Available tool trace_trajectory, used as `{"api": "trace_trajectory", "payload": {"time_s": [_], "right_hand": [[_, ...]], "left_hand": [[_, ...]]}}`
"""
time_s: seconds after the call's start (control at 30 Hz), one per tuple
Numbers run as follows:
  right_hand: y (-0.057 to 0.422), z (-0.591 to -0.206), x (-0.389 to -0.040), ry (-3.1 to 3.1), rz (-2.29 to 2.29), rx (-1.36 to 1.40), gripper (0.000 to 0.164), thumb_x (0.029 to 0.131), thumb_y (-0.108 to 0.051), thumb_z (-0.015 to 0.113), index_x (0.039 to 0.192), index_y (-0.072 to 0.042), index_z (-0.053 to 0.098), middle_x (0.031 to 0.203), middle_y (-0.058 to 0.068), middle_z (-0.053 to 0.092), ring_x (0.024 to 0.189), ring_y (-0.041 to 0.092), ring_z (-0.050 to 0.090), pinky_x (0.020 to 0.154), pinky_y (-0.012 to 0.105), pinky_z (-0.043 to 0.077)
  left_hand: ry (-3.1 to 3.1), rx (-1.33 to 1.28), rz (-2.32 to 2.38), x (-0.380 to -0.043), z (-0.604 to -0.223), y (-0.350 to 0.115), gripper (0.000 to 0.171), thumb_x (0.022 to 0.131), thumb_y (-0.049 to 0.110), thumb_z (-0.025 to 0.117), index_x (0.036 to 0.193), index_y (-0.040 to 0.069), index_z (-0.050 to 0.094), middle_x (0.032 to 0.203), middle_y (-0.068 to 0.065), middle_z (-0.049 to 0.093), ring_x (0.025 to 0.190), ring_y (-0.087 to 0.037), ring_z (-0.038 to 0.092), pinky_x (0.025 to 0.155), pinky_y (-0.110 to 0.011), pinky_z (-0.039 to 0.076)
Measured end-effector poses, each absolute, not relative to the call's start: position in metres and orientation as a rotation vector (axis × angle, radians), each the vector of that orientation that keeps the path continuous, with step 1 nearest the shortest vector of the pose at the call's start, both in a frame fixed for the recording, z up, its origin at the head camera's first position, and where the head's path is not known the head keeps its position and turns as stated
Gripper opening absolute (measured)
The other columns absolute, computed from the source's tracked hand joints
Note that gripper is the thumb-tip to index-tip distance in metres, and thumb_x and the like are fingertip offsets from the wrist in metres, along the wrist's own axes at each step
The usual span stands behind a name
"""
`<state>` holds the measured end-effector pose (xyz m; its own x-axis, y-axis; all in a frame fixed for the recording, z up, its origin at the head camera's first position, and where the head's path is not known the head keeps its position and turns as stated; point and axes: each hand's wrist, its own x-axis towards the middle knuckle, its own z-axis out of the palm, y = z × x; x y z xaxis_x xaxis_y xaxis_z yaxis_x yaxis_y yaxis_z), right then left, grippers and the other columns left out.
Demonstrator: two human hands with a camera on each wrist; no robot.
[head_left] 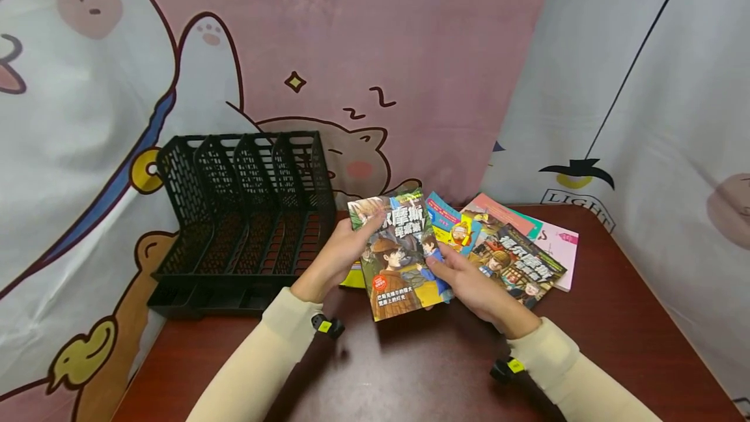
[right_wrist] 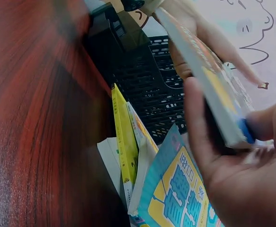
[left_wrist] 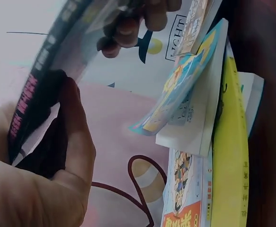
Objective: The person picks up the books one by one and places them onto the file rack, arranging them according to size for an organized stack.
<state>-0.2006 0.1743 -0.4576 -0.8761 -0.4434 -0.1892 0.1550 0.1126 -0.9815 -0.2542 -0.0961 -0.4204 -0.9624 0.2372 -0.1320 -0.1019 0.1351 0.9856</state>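
Both of my hands hold a paperback comic book [head_left: 398,279] above the table, its illustrated front cover facing up. At the book's left edge, my left hand [head_left: 334,254] grips with the thumb on the cover. On the opposite edge, my right hand [head_left: 476,282] pinches it, thumb on top and fingers beneath. The dark spine with pink lettering shows in the left wrist view on the held book [left_wrist: 31,94]. Close behind my right hand lies a similar comic book [head_left: 521,259] with a dark cover, on a loose pile.
A black mesh file organizer [head_left: 246,213] with several slots stands at the back left. In the pile are a blue and yellow book [head_left: 454,223], a salmon book [head_left: 504,212] and a pale pink book [head_left: 565,239]. A yellow book [left_wrist: 231,142] lies there too. Patterned cloth [head_left: 422,70] hangs behind the table [head_left: 375,370].
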Motion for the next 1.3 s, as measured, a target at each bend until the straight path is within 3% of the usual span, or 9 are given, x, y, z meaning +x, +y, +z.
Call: {"api": "trace_trajectory", "payload": {"time_s": [0.1,0.13,0.3,0.43,0.57,0.77,0.83,1.0,1.3], "right_hand": [[0.174,-0.459,-0.201,2.010,-1.730,-0.242,0.082,0.118,-0.045,0.051,0.178,-0.008,0.009,0.168,0.021,0.051,0.138,0.019,0.064,0.118,0.038,0.052],[0.174,-0.460,-0.202,2.019,-1.712,-0.228,0.080,0.117,-0.046,0.052,0.178,-0.008,0.014,0.168,0.020,0.051,0.139,0.020,0.063,0.117,0.041,0.053],[0.171,-0.462,-0.203,1.982,-1.718,-0.256,0.067,0.116,-0.047,0.057,0.164,-0.004,0.043,0.139,0.020,0.072,0.111,0.025,0.078,0.096,0.053,0.066],[0.167,-0.463,-0.203,1.902,-1.754,-0.325,0.056,0.116,-0.042,0.057,0.152,0.001,0.053,0.122,0.014,0.077,0.099,0.031,0.081,0.089,0.060,0.067],[0.163,-0.464,-0.203,1.867,-1.738,-0.352,0.052,0.117,-0.039,0.057,0.147,0.004,0.054,0.123,0.021,0.078,0.101,0.044,0.082,0.088,0.058,0.068],[0.153,-0.469,-0.200,1.824,-1.695,-0.384,0.052,0.117,-0.034,0.057,0.146,0.008,0.049,0.127,0.041,0.073,0.096,0.038,0.084,0.086,0.055,0.069],[0.149,-0.471,-0.200,1.806,-1.686,-0.393,0.050,0.117,-0.033,0.057,0.145,0.008,0.051,0.129,0.039,0.073,0.095,0.037,0.084,0.086,0.054,0.069],[0.130,-0.475,-0.204,1.760,-1.646,-0.415,0.048,0.118,-0.033,0.055,0.144,0.007,0.054,0.131,0.036,0.073,0.096,0.037,0.084,0.089,0.056,0.068],[0.077,-0.478,-0.223,1.749,-1.627,-0.441,0.048,0.118,-0.026,0.054,0.150,0.009,0.053,0.136,0.037,0.070,0.100,0.044,0.083,0.093,0.061,0.065]], "left_hand": [[2.216,0.154,1.906,-0.252,-0.422,-0.095,0.034,0.103,0.046,0.079,0.123,0.019,0.080,0.100,0.007,0.070,0.087,-0.011,0.059,0.079,-0.031,0.052],[2.234,0.155,1.901,-0.251,-0.422,-0.095,0.028,0.102,0.042,0.080,0.117,0.019,0.081,0.095,0.004,0.068,0.084,-0.014,0.059,0.076,-0.031,0.051],[2.316,0.158,1.912,-0.247,-0.418,-0.098,0.021,0.103,0.035,0.080,0.112,0.016,0.081,0.091,0.005,0.070,0.082,-0.012,0.062,0.074,-0.030,0.052],[2.320,0.166,1.933,-0.246,-0.415,-0.106,0.021,0.104,0.033,0.079,0.113,0.014,0.078,0.071,0.006,0.055,0.059,-0.012,0.047,0.063,-0.031,0.046],[2.313,0.218,1.981,-0.247,-0.411,-0.116,0.021,0.105,0.029,0.077,0.117,0.012,0.076,0.067,0.007,0.052,0.048,-0.011,0.036,0.057,-0.029,0.044],[2.391,0.211,2.025,-0.248,-0.404,-0.140,0.027,0.106,0.030,0.076,0.125,0.010,0.077,0.083,0.001,0.071,0.055,-0.008,0.057,0.058,-0.028,0.053],[2.397,0.195,2.045,-0.248,-0.401,-0.149,0.032,0.107,0.032,0.075,0.129,0.009,0.075,0.095,-0.005,0.079,0.065,-0.011,0.070,0.061,-0.030,0.060],[2.402,0.165,2.112,-0.248,-0.394,-0.168,0.037,0.108,0.031,0.073,0.133,0.004,0.072,0.108,-0.021,0.082,0.078,-0.022,0.083,0.070,-0.040,0.069],[2.587,0.109,2.144,-0.249,-0.390,-0.193,0.044,0.109,0.032,0.072,0.137,-0.001,0.069,0.121,-0.031,0.078,0.083,-0.013,0.083,0.074,-0.037,0.070]]}}
